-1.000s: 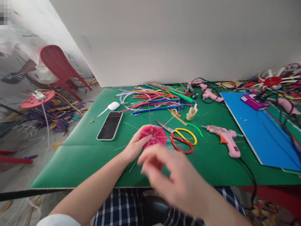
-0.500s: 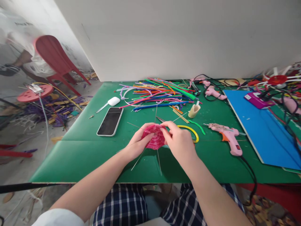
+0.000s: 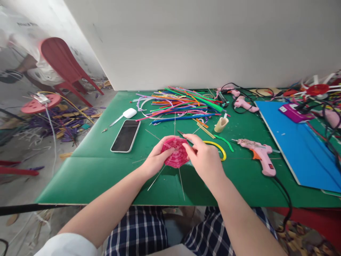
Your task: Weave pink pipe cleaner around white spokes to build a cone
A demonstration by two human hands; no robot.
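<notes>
L hand (image 3: 156,159) grips the L side of the pink woven disc (image 3: 178,155), thumb on face; R hand (image 3: 206,154), fingers curled, is at R rim, pinch unclear. Disc roundish, no long axis, btwn both. Beyond: coloured strips (image 3: 183,106).

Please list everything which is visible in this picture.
table: one, green, centre
woven disc: one, pink, front centre
wires: several, grey, radiating from disc
scissors: one, yellow handle, centre right
phone: one, black, left
rounded object: one, white, behind phone
strips: many, mixed colours, table back
cup: one, cream, centre right
glue guns: at least three, pink, right
board: one, blue, right
power strip: one, purple, far right
chair: one, red, far left
stool: one, red, left
other person: one, white clothing, left
left hand: one, bare, holding disc
right hand: one, bare, at disc's right
</notes>
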